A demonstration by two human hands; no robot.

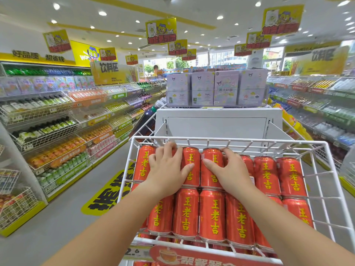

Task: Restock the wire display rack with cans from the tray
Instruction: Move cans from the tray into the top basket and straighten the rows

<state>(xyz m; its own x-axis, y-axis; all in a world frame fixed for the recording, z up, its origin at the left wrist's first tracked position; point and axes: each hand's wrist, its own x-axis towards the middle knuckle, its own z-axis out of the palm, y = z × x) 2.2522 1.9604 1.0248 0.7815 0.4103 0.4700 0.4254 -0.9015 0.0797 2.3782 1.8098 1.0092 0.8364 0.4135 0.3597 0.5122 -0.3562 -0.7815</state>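
Note:
A white wire display rack (226,140) stands right in front of me, its sloped shelf filled with red cans (212,214) bearing yellow characters, lying in two rows. My left hand (169,167) rests on a can in the back row, left of centre, fingers wrapped over its top. My right hand (227,169) lies on the back-row cans beside it, fingers curled over their tops. Both hands press on cans that lie in the rack. No tray is in view.
Drink shelves (57,131) line the aisle on the left and more shelves (317,104) run along the right. Lilac boxes (215,87) sit on top of the white stand behind the rack. A red price sign (192,256) hangs on the rack's front edge.

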